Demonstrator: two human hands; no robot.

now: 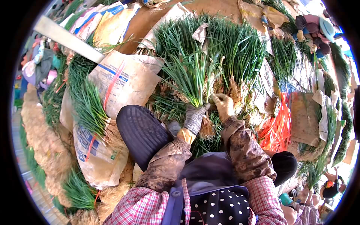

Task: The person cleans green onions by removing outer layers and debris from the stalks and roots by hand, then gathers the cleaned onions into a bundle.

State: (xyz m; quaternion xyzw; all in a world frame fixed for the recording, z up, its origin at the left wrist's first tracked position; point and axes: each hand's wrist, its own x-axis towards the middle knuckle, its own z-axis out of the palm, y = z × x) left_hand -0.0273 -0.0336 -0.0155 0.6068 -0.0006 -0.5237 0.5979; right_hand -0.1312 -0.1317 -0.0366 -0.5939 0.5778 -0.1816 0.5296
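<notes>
My left hand [195, 117], in a grey glove, is wrapped round a bunch of green onions [194, 84]. Its leaves point up and away from me, and its pale roots [206, 127] hang below the fist. Close beside it on the right is my right hand [223, 106], in a pale yellowish glove. Its thumb and fingers are pinched together near the stems; what they hold, if anything, is too small to make out. Beyond both hands stands a thick pile of green onions [240, 52], with brown roots showing at its near side.
Printed sacks [125, 80] lie at my left, with a tied green onion bundle [88, 103] on them. Red plastic strips [276, 129] lie at my right. Other people [317, 30] sit at upper right. A pale beam [69, 39] juts in at upper left.
</notes>
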